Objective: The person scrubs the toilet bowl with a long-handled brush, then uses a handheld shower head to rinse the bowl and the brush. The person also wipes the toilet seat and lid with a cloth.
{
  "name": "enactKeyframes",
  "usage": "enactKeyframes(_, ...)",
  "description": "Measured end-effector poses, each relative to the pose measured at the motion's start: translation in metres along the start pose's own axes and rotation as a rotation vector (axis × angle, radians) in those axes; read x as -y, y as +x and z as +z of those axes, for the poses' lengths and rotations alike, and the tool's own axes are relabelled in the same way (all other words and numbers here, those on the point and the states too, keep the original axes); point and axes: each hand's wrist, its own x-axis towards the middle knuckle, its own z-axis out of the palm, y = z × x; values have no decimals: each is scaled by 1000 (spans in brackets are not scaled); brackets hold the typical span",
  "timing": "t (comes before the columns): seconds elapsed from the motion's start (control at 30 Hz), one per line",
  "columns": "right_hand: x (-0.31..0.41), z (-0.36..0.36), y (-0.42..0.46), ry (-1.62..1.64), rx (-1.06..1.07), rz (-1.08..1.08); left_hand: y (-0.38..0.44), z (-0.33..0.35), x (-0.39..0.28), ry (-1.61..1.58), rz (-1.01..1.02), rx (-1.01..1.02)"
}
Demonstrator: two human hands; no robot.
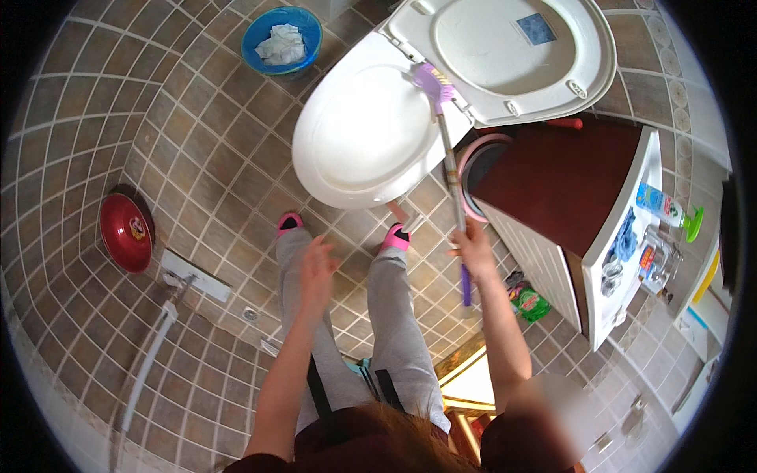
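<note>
My right hand is closed around the handle of a long brush with a purple head and a purple grip end. The brush head lies over the back rim of the white toilet bowl, near the hinges of the raised seat and lid. In front of the bowl, my left hand hangs over my left leg with its fingers apart and nothing in them. Whether the brush head touches the rim, I cannot tell.
A blue bin with white paper stands left of the toilet. By the left wall are a red basin and a squeegee-like head. At right, a pink-rimmed bucket is beside a cabinet, with a spray bottle and a green packet nearby.
</note>
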Motion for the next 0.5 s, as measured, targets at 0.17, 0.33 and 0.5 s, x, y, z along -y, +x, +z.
enactKeyframes(0.17, 34, -13, -3, 408, 408, 140, 58, 210, -38, 71, 86, 127)
enactKeyframes(0.33, -11, -39, -10, 306, 289, 43, 72, 301, -22, 48, 22, 62)
enactKeyframes(0.5, 15, -45, 51, 288, 358, -26, 104, 325, -57, 230, 328, -173)
